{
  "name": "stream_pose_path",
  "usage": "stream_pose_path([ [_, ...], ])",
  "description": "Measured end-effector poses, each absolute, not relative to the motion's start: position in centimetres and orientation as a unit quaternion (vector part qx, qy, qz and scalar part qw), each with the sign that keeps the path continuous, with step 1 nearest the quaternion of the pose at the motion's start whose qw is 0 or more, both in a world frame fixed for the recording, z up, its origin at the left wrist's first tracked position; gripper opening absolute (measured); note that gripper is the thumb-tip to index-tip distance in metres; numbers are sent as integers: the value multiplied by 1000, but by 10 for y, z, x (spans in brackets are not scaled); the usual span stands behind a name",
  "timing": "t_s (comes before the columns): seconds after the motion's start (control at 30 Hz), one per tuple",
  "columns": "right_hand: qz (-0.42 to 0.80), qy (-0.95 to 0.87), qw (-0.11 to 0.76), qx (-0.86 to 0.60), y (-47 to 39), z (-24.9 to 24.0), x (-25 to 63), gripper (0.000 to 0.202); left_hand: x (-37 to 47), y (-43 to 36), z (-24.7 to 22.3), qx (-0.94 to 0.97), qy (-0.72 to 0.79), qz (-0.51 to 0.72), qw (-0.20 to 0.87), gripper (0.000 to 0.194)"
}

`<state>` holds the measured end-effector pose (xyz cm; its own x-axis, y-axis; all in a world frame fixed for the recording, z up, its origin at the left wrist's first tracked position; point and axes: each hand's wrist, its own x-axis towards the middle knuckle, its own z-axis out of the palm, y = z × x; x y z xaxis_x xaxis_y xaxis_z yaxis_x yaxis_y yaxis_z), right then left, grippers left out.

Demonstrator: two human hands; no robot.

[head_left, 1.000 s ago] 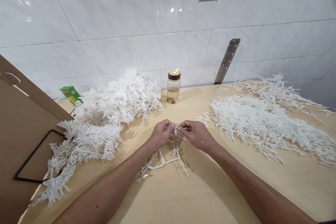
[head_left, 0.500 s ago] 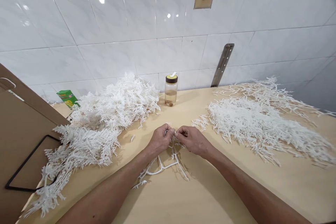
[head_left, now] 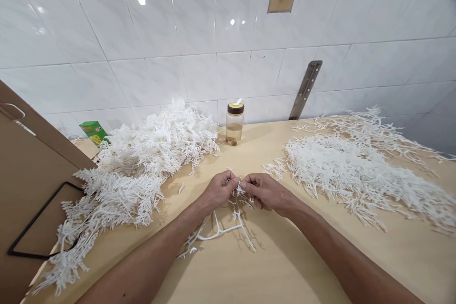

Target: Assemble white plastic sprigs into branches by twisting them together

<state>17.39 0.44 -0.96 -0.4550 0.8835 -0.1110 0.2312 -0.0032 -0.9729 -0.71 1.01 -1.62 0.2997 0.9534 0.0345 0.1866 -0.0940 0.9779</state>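
A thin white branched piece (head_left: pixel 221 231) hangs down between my forearms, over the wooden table (head_left: pixel 285 266). My left hand (head_left: pixel 223 189) pinches its upper end. Close beside it, my right hand (head_left: pixel 261 191) has thumb and forefinger pressed together at the same small white tips; what exactly they grip is too small to tell. To the left lies a tall heap of white branched pieces (head_left: pixel 160 145). A flatter pile of short white pieces (head_left: pixel 342 166) spreads on the right, with longer bare branches (head_left: pixel 374 126) behind it.
A jar with a dark-rimmed lid (head_left: pixel 234 126) stands near the tiled wall. At the left are a green box (head_left: pixel 94 132), a cardboard box (head_left: pixel 35 190) and a black wire frame (head_left: pixel 33 221). A metal bracket (head_left: pixel 306 89) leans on the wall.
My right hand has shifted slightly right and its lower fingers have loosened. The view has moved a little, so everything sits slightly further right.
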Motion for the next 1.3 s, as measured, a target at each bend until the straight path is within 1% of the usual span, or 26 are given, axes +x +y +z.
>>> stream_pose_path([
  [0.1,506,-671,290,-458,3,-9,172,32,-6,9,-15,637,453,378,495,26],
  [0.3,268,-771,281,-505,-8,-4,163,14,-5,7,-12,683,495,341,415,22],
  [0.43,153,-799,259,-521,-10,-10,156,16,-4,2,-7,718,500,313,370,19],
  [0.57,43,-763,238,-599,9,-20,173,18,-4,-3,-8,714,485,321,390,19],
  [0.7,-13,-688,277,-670,30,-16,212,15,-6,3,-16,635,478,397,459,26],
  [0.8,7,-647,341,-681,32,-4,224,8,-7,10,-20,592,468,428,498,30],
  [0.87,82,-651,367,-659,26,3,216,15,-8,12,-20,578,468,434,509,31],
  [0.97,226,-707,352,-571,13,7,191,26,-7,11,-18,572,474,437,507,33],
  [1.03,283,-737,333,-516,6,6,175,27,-6,10,-17,575,481,438,496,33],
  [1.2,334,-721,326,-512,0,1,161,24,-4,11,-16,587,479,444,479,32],
  [1.3,360,-706,339,-508,0,1,164,26,-4,10,-13,570,465,442,513,35],
])
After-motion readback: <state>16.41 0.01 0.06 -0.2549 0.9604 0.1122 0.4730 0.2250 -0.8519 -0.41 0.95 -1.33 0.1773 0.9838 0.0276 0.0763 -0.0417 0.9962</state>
